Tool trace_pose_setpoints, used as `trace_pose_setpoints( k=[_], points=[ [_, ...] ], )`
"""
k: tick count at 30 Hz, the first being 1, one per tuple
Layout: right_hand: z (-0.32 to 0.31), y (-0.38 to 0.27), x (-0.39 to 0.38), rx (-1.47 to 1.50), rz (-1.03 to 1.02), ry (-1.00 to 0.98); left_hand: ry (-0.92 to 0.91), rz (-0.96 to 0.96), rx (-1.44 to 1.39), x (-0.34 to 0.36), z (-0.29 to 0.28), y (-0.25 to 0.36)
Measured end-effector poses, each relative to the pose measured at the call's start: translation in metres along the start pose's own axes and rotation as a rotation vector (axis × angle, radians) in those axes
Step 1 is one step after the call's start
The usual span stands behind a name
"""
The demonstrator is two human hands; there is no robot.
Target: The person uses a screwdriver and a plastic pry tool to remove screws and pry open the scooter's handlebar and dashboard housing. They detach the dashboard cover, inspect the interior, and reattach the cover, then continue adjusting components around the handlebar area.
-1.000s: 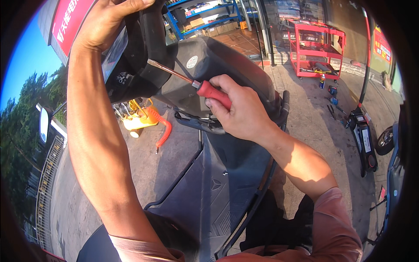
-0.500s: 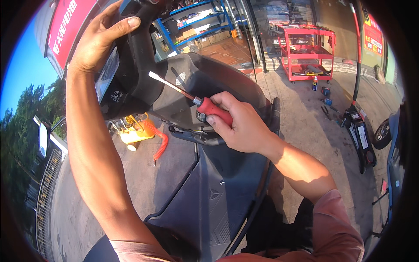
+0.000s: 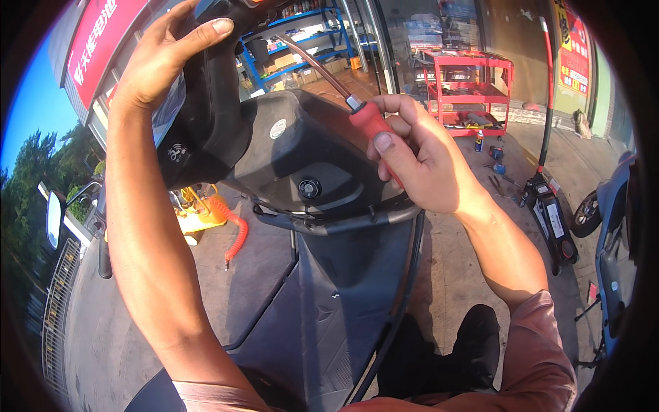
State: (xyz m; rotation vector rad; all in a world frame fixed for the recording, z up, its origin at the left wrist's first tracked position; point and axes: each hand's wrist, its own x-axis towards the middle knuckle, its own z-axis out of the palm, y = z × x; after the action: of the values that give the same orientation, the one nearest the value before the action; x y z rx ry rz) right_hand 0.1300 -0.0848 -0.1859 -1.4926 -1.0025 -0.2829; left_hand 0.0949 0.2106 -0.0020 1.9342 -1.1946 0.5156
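Observation:
A black scooter stands in front of me, its inner front panel [image 3: 264, 154] facing me with a round key lock [image 3: 309, 187] in it. My left hand [image 3: 154, 69] grips the dark handlebar cover [image 3: 218, 65] at the top left; the thumb lies over the near edge and the other fingers are mostly hidden behind. In my right hand [image 3: 432, 161] is a screwdriver [image 3: 371, 121] with a red handle, held right of the panel. Its long shaft points up and to the left, and the tip is apart from the scooter. Below lies the footboard [image 3: 322, 295].
On the right are a red tool cart [image 3: 473, 95], a spray can [image 3: 478, 142], a floor jack [image 3: 551, 223] and another scooter [image 3: 611, 254]. A coiled orange hose [image 3: 240, 237] hangs by a yellow machine [image 3: 202, 218] at left. Blue shelves [image 3: 302, 66] stand behind.
My right hand has moved right and a little up with the screwdriver, uncovering the key lock. The shaft now points more steeply upward. My left hand stays on the handlebar cover.

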Motion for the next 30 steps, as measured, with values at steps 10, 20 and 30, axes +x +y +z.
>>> trace_pose_setpoints(
  k=[10, 20, 30],
  points=[
    [0.035, -0.012, 0.019, 0.306, 0.053, 0.01, 0.348, -0.292, 0.491, 0.017, 0.043, 0.028],
    [0.049, -0.018, 0.021, 0.378, 0.084, -0.003, 0.325, -0.232, 0.509, 0.008, -0.012, -0.025],
    [0.057, -0.028, 0.024, 0.42, 0.101, -0.067, 0.346, -0.244, 0.44, 0.009, -0.011, -0.023]
  ],
)
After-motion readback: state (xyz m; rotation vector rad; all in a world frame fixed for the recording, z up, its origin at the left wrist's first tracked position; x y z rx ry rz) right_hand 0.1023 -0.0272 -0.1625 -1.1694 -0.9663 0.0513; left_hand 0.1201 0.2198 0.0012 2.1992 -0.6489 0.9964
